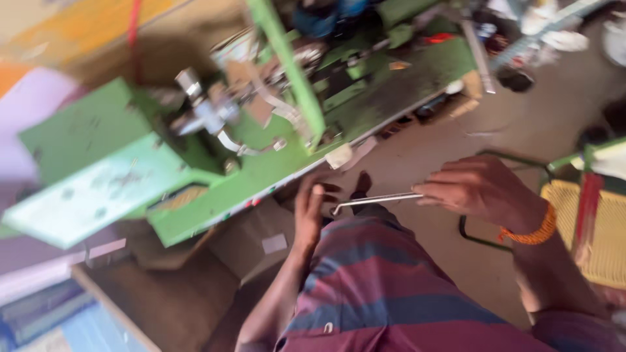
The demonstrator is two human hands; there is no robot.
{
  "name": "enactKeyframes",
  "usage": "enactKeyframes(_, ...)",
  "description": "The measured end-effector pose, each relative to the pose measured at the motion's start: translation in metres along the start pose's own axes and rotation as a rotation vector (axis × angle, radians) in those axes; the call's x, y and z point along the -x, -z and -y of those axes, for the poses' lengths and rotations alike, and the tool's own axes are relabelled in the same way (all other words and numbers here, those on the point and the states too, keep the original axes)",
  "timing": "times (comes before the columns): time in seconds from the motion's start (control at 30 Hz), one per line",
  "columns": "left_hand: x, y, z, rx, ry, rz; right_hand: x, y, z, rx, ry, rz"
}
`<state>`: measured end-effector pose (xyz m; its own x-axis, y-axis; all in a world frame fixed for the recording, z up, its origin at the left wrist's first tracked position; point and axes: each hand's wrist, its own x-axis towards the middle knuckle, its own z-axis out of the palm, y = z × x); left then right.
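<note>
My right hand (479, 189) holds one end of a thin metal rod (375, 199) that points left; an orange thread band circles that wrist. My left hand (310, 212) is open, fingers spread, just left of the rod's bent tip and under the front edge of a green metal machine (261, 169). The machine has a green upright bar and shiny metal parts on top. My striped maroon and blue shirt fills the bottom middle. The picture is blurred by motion.
A brown cardboard box (251, 244) sits under the machine's edge. A yellow woven seat with a green frame (603, 228) stands at the right. Cluttered tools and parts lie at the top right. Bare concrete floor (521, 124) shows between.
</note>
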<state>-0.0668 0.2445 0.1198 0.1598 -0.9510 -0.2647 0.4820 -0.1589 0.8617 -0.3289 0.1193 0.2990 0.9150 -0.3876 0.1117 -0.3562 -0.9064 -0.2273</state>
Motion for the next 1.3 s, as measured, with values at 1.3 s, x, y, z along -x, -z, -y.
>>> enactKeyframes(1.3,-0.147,0.008,0.066,-0.662,-0.710,-0.484,-0.236,-0.049,0.048,-0.755,0.187,-0.471)
